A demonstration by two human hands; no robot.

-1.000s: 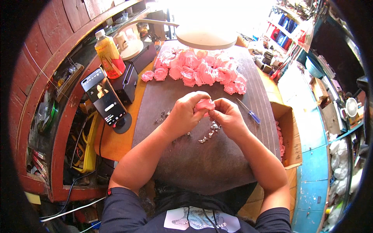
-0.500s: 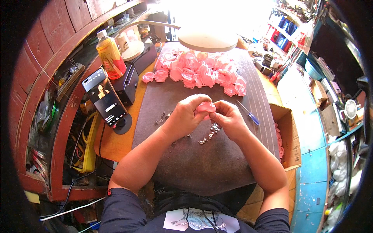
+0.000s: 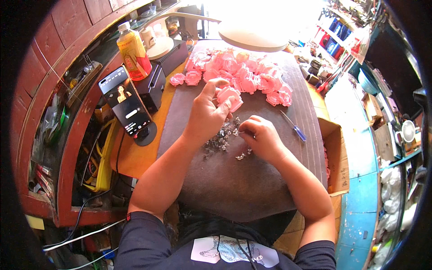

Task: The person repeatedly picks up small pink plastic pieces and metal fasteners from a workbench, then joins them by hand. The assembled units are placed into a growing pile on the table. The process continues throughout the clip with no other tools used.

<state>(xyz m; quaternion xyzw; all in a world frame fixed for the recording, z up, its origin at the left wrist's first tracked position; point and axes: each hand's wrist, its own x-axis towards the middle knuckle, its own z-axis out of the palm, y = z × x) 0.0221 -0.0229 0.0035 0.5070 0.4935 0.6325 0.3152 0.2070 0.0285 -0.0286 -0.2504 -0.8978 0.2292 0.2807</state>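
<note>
Between the thumb and fingers of my left hand [image 3: 207, 110] is a pink plastic part [image 3: 229, 97], tilted above the dark mat [image 3: 234, 180]. My right hand [image 3: 265, 139] is lower and to the right, its thumb and forefinger closed together beside a pile of small shiny metal pieces [image 3: 219, 140]. Whatever those fingertips hold is too small to make out. A few more metal bits [image 3: 244, 155] lie just below the right fingers. Beyond both hands spreads a large heap of similar pink parts [image 3: 247, 74].
A blue-handled screwdriver [image 3: 297, 130] lies right of my right hand. A cardboard box [image 3: 339, 157] with pink parts stands beside the table. At left are a phone on a stand [image 3: 126, 101] and a drink bottle [image 3: 134, 54]. A lamp head [image 3: 254, 38] overhangs the heap.
Both hands were together at a pink part; now they are apart. My left hand has lifted the part up and left, while my right hand has dropped to the metal pieces. The view shifted slightly.
</note>
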